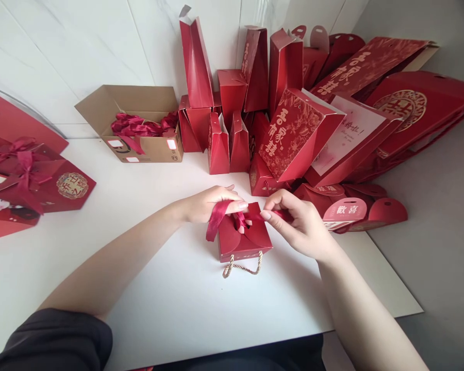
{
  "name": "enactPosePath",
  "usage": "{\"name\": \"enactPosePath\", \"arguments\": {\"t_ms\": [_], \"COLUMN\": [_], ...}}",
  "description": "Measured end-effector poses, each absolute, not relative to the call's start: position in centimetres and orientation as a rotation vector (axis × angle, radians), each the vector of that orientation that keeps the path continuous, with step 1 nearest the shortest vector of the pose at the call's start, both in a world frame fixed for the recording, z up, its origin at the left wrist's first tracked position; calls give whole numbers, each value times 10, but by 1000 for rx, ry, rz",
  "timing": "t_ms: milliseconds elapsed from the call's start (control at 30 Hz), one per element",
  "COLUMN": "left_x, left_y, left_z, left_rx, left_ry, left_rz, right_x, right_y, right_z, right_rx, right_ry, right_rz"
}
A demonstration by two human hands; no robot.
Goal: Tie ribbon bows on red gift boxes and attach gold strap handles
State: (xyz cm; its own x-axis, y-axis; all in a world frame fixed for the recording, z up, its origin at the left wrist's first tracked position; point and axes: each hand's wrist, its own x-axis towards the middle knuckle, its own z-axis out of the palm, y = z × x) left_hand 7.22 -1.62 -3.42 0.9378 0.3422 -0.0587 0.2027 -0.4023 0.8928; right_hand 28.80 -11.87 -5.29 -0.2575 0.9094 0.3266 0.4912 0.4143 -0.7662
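Red gift boxes (pixel 286 67) crowd together — marble-look tiles (pixel 100 46) behind them.

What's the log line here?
left hand: holds red ribbon | right hand: holds ribbon | red box: below ribbon, on white table

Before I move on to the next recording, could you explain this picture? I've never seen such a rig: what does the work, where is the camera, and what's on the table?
There is no machine here, just a person's two bare hands. The single picture comes from a camera worn on the head, looking forward and down, so the person's arms reach in from the bottom.

The left hand and right hand both hold a dark red ribbon over a small red box with a twisted cord handle.

On the white table, a cardboard box holds more ribbon. Red boxes crowd the back and right, and boxes with bows stand at the left.
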Motion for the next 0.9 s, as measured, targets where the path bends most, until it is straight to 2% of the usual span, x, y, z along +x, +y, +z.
{"name": "enactPosePath", "arguments": {"t_ms": [133,300,367,567,900], "left_x": [72,73,73,74,73], "left_y": [-16,-17,-17,-19,-15], "left_z": [-35,-35,-35,-33,-37], "left_rx": [2010,2014,2014,2037,2035], "left_ry": [374,383,382,383,357], "left_rz": [175,180,182,175,177], "right_x": [288,285,284,289,286], "right_y": [-119,-117,-116,-116,-116], "right_z": [-52,-59,-62,-60,-59], "right_rx": [-1050,-1135,-1136,-1028,-1019], "right_ry": [-2159,-2271,-2245,-2166,-2045], "right_rz": [636,225,162,398,546]}}
